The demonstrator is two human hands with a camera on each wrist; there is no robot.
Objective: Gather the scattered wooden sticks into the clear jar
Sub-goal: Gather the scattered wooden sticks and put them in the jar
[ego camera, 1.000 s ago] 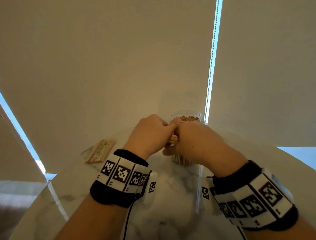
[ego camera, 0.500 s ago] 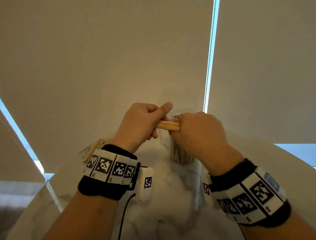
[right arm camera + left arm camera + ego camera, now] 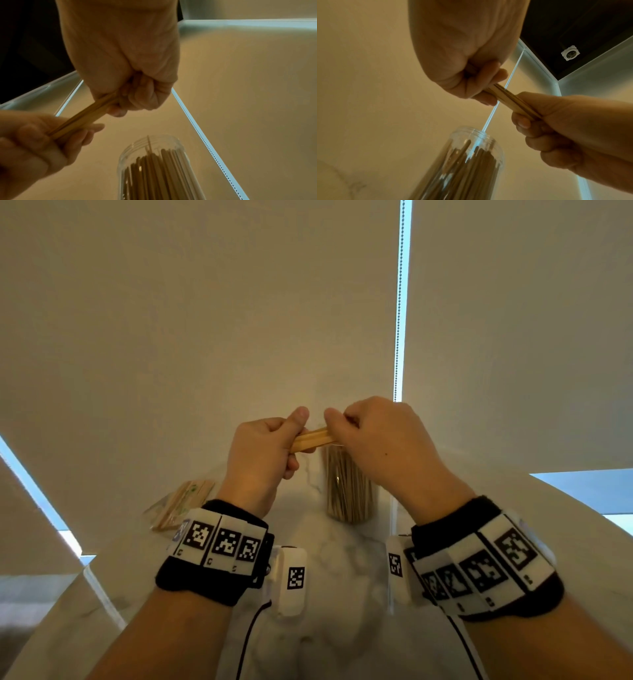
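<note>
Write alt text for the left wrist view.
Seen from below, the left hand and right hand each grip one end of a small bundle of wooden sticks, held above the open mouth of a clear jar already packed with upright sticks.

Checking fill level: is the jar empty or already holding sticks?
Holding sticks: the upright, lidless jar is packed with them nearly to its neck.

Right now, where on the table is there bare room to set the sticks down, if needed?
Bare marble shows on the table in front of the jar, between the two wrists. A narrow bare strip also lies between the jar and the packet to its left. It is crowded above the jar mouth, where the left hand and right hand hold the sticks.
</note>
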